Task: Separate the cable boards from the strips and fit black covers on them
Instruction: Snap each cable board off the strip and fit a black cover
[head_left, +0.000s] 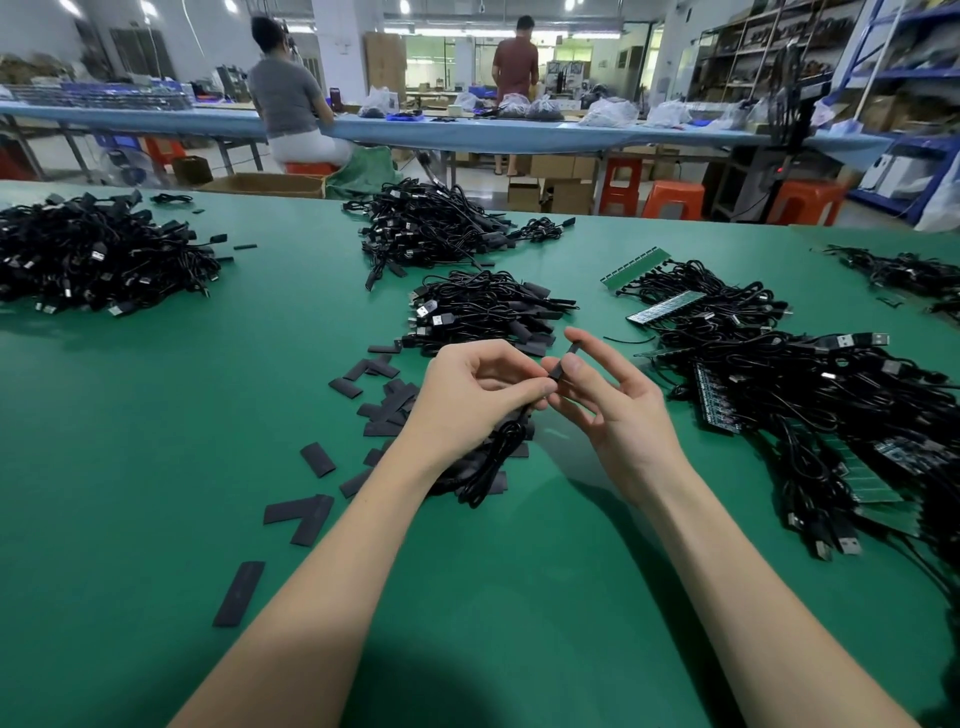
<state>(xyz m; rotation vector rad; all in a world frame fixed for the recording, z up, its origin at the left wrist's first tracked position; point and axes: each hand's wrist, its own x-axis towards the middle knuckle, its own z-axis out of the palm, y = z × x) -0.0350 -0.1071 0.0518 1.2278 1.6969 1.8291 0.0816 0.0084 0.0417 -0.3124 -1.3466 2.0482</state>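
Above the green surface (156, 415), seen from the head camera, both hands meet over a scatter of flat black covers (382, 402). The left hand (467, 395) pinches a black cable (488, 457) at its end, the cord looping down under the wrist. The right hand (613, 405) pinches a black cover (563, 361) between thumb and forefinger, its other fingers spread loosely; the cover touches the cable end. Just beyond lies a pile of covered cables (483, 312). To the right, green strips (636, 265) with cables attached lie in a tangled heap (779, 374).
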